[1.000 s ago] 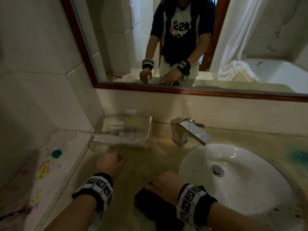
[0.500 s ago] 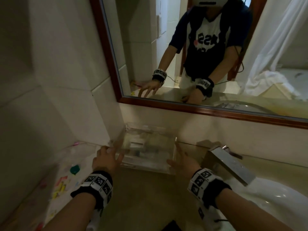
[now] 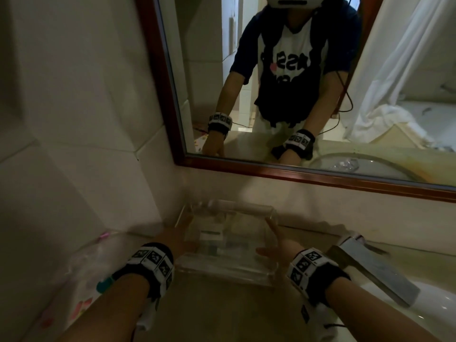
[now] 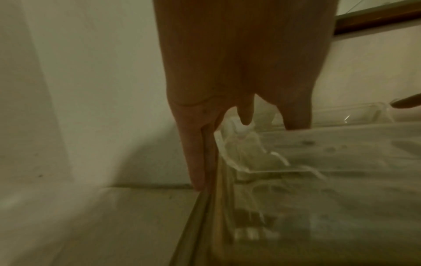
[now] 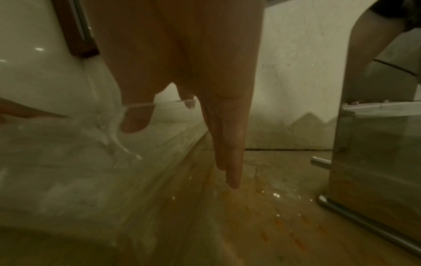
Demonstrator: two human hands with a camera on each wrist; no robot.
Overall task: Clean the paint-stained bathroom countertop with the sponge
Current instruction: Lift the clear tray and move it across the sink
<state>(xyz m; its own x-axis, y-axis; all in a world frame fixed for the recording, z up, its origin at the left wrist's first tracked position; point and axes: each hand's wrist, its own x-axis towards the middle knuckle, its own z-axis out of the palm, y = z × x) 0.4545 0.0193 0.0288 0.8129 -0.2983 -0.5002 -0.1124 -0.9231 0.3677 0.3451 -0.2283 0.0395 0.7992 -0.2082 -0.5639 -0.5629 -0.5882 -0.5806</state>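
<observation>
Below mirror (image 3: 204, 70), stained countertop (image 3: 222, 314) (perhaps wet).

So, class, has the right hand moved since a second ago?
Yes: right hand moved toward the back wall, from before the faucet to beside it, at the clear tray.

A clear rectangular plastic tray (image 3: 222, 272) sits on the beige stone surface (image 3: 222, 312), back against the wall, below the lower left corner of the wood-framed mirror (image 3: 320, 178). Small items lie in it. The left hand (image 3: 172, 239) holds its left wall and the right hand (image 3: 278, 245) its right wall, fingers outside. Right of the tray stands the flat metal faucet (image 3: 370, 270), over the white round basin (image 3: 431, 314). Paint splotches (image 3: 81, 304) lie left of the tray.
</observation>
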